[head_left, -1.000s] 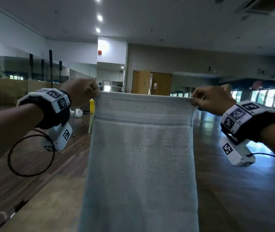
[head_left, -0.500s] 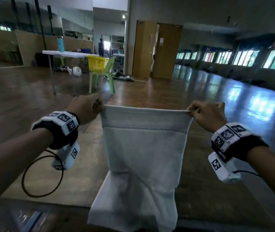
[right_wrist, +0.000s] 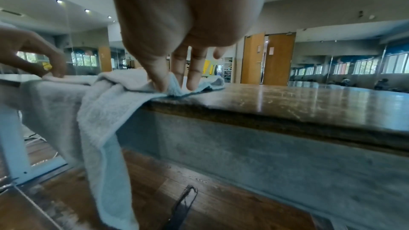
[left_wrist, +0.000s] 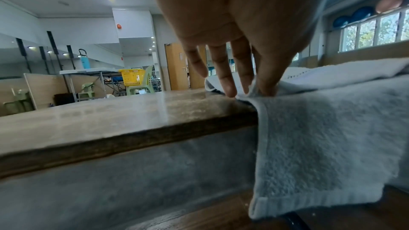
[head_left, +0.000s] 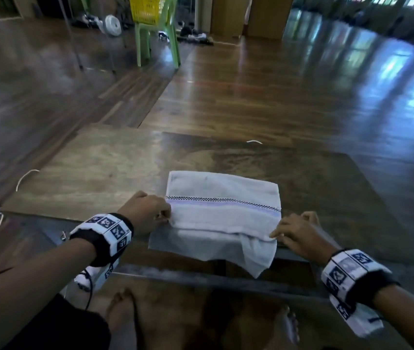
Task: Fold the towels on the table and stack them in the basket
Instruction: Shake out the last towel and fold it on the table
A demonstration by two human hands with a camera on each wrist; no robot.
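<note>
the towel (head_left: 222,198) has dropped from mid-air onto the surface (head_left: 100,168); left hand (head_left: 145,213) at 9 o'clock and right hand (head_left: 299,236) at 3 o'clock, fingers pinching its near corners.

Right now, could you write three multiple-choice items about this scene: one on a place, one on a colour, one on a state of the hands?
1. Where does the near part of the pale grey-white terry towel lie?
A. Inside a basket
B. Hanging over the near edge of the brown wooden table
C. On the floor

2. What colour is the plastic basket on the green chair far behind?
A. Yellow
B. Red
C. Black

3. What are the two hands doing?
A. Both lie flat and idle
B. Only one touches the towel
C. The left hand and the right hand each pinch a towel corner

Key: 1 B, since the wrist views show cloth draped down the table front. 2 A, since it shows bright yellow. 3 C, since fingertips close on cloth at both sides.
</note>
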